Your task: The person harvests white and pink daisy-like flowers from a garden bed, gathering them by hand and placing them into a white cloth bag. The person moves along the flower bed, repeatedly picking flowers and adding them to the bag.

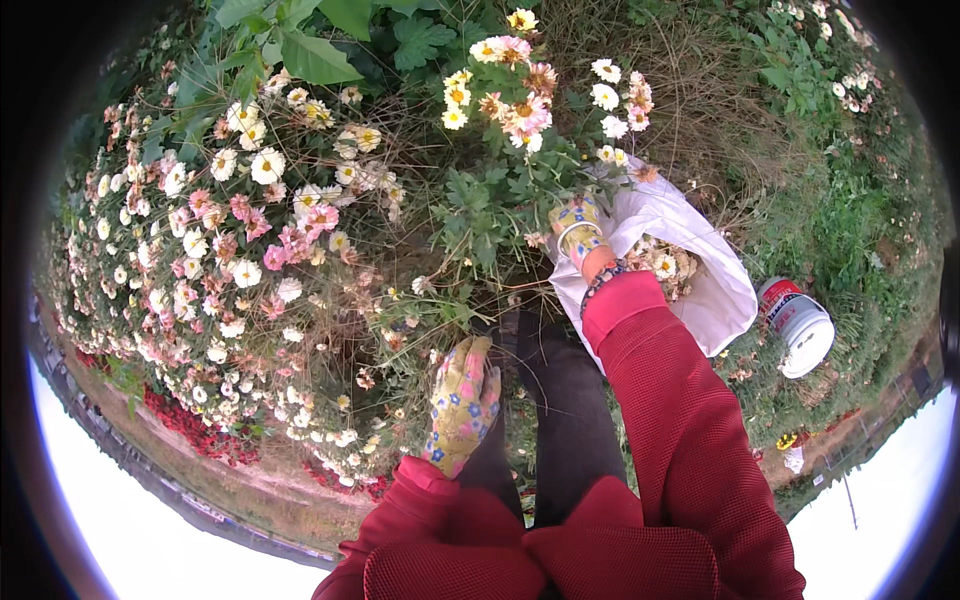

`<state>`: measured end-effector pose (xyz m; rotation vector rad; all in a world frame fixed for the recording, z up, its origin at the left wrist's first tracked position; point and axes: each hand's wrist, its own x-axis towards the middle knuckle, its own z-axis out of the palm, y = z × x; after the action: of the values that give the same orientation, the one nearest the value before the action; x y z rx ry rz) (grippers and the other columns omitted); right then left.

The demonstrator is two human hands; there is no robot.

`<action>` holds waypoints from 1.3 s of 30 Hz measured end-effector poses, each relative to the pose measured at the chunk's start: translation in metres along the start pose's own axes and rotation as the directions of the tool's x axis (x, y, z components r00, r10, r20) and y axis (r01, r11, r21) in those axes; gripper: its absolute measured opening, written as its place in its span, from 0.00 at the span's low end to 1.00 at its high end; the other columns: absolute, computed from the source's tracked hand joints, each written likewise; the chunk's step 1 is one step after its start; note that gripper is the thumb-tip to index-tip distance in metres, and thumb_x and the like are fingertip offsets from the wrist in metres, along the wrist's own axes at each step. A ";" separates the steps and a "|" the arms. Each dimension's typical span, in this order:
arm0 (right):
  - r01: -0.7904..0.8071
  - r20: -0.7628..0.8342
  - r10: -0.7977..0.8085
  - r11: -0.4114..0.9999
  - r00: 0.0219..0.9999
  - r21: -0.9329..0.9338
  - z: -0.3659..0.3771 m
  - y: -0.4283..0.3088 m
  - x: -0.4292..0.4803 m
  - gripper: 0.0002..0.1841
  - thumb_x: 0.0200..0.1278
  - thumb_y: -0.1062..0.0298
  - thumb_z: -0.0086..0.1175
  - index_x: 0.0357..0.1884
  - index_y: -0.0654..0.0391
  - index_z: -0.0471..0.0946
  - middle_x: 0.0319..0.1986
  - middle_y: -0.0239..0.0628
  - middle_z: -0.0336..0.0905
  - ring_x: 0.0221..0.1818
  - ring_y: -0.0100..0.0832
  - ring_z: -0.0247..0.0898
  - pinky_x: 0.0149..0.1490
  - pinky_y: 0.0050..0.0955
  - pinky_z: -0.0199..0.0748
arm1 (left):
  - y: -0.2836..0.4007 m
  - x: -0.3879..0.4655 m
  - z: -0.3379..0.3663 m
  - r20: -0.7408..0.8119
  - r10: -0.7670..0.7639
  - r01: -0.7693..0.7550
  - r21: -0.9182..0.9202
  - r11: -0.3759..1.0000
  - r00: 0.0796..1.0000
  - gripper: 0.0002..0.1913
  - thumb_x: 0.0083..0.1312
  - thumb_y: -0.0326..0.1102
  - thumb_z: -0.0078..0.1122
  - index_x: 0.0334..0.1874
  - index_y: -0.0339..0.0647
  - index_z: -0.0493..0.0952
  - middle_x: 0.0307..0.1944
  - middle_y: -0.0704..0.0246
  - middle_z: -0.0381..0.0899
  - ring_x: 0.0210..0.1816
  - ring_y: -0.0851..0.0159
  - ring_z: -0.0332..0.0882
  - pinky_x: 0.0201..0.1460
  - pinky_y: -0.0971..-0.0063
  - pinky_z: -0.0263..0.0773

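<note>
My left hand [463,401], in a yellow floral glove, is low in front of my legs, beside green stems; its fingers lie close together and its palm side is hidden. Farther out and to the right, my right hand [577,219] wears a matching glove with a white band around it. It is over the near left edge of a white sack [716,281], among chrysanthemum leaves, and its fingertips are partly hidden. Cut or picked flower heads [664,264] lie in the sack's mouth. Pink and white chrysanthemums [529,116] stand beyond my right hand.
Dense white and pink chrysanthemums [247,274] fill the left side. A white, grey and red plastic bucket [799,326] lies tilted on the plants right of the sack. Dry stems [705,97] spread at the upper right. Large green leaves [319,56] hang at the top left.
</note>
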<state>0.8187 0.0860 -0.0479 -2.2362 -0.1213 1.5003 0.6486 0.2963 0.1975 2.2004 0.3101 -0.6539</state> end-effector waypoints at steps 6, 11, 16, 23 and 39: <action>-0.227 -0.460 -0.036 0.834 0.887 -0.503 0.036 0.007 0.030 0.11 0.59 0.62 0.49 0.28 0.49 0.83 0.27 0.36 0.82 0.28 0.39 0.79 0.30 0.39 0.73 | 0.000 0.021 0.014 -0.028 0.021 -0.024 -0.126 0.992 0.999 0.22 0.58 0.23 0.54 0.57 0.37 0.67 0.50 0.52 0.71 0.48 0.46 0.72 0.49 0.60 0.69; 0.047 -0.597 0.072 0.982 0.799 0.182 0.063 0.029 0.002 0.09 0.57 0.63 0.50 0.29 0.54 0.81 0.33 0.43 0.80 0.35 0.45 0.77 0.38 0.44 0.72 | 0.004 0.063 0.035 -0.113 0.056 -0.087 -0.300 0.950 0.992 0.25 0.54 0.18 0.52 0.57 0.37 0.67 0.49 0.54 0.72 0.45 0.45 0.73 0.44 0.60 0.71; 0.114 -0.789 0.112 0.968 0.604 0.225 0.045 -0.013 -0.041 0.12 0.57 0.66 0.49 0.40 0.59 0.78 0.43 0.49 0.77 0.48 0.48 0.72 0.51 0.43 0.68 | 0.021 0.124 0.038 0.080 0.186 -0.143 -0.379 0.914 0.979 0.26 0.57 0.25 0.52 0.61 0.39 0.64 0.57 0.54 0.67 0.54 0.48 0.69 0.56 0.63 0.66; 0.312 -0.675 -0.158 0.943 0.720 0.112 0.051 -0.019 -0.050 0.16 0.57 0.73 0.48 0.49 0.60 0.75 0.45 0.48 0.77 0.49 0.46 0.72 0.54 0.39 0.68 | 0.000 0.235 0.072 0.326 0.369 -0.467 0.308 0.829 0.870 0.27 0.63 0.52 0.50 0.62 0.48 0.66 0.64 0.63 0.64 0.64 0.57 0.63 0.71 0.55 0.46; -0.227 -0.254 0.092 0.784 0.963 -0.577 0.025 -0.018 0.010 0.17 0.57 0.69 0.52 0.50 0.53 0.72 0.39 0.40 0.81 0.38 0.42 0.81 0.36 0.39 0.78 | -0.131 0.231 0.031 0.123 0.320 -0.323 0.626 0.709 0.939 0.29 0.52 0.33 0.61 0.59 0.47 0.67 0.69 0.70 0.57 0.71 0.64 0.50 0.69 0.47 0.46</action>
<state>0.8038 0.1130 -0.0569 -2.9731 -0.4035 1.4288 0.7759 0.3589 -0.0288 2.8076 -0.3704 -0.6219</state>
